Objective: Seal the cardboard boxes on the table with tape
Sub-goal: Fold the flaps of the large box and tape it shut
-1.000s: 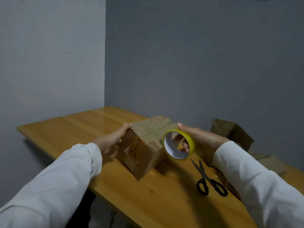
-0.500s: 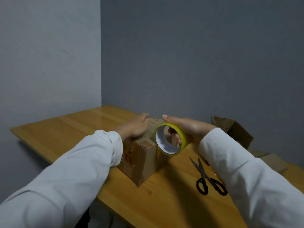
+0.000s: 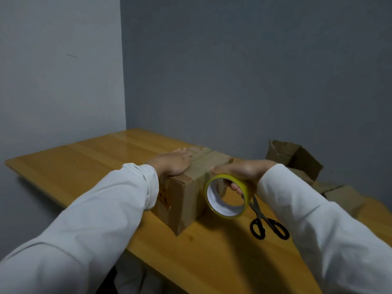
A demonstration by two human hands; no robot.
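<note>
A brown cardboard box [image 3: 180,200] stands on the wooden table [image 3: 89,164], its top flaps closed. My left hand [image 3: 174,163] lies flat on the box top, fingers straight, pressing down. My right hand [image 3: 244,172] grips a yellow roll of tape [image 3: 228,197] with fingers through its core, holding it at the box's right top edge. Whether a strip runs from the roll onto the box top I cannot tell.
Black scissors [image 3: 266,223] lie on the table just right of the roll. An open cardboard box [image 3: 294,158] and flattened cardboard [image 3: 343,196] sit at the back right by the grey wall. Bare tabletop stretches to the left.
My left hand moved from the box's left side up onto its top and now presses flat. My right hand brought the tape roll closer to the box's right top edge.
</note>
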